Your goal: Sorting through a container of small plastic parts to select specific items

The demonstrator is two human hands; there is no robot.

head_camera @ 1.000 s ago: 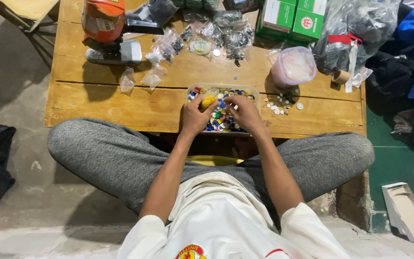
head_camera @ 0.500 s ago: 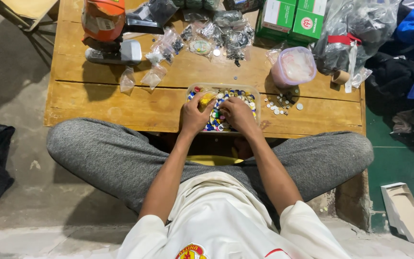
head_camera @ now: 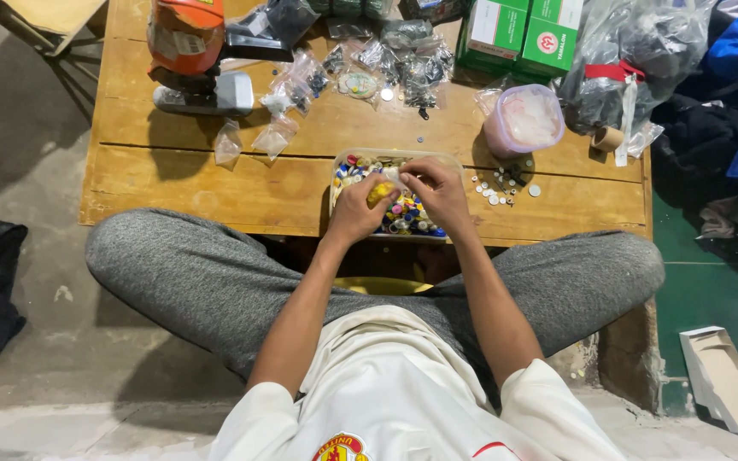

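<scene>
While both hands meet over clear shallow plastic tray [head_camera: 348,162] of mixed colourful small caps at front edge of worn wooden plank tabletop [head_camera: 215,179], left hand [head_camera: 357,207] pinches small glossy yellow piece [head_camera: 379,192]; right hand [head_camera: 437,189] curled, fingertips closed on same piece. Tray looks mostly full, so sorting seems far from finished. Small white round discs [head_camera: 497,186] scattered right of tray; pink-tinted plastic tub [head_camera: 524,119] behind.

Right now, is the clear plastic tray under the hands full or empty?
Full, or nearly so: the clear plastic tray holds a dense layer of small multicoloured pieces. The left hand pinches a yellow piece above it.
</scene>
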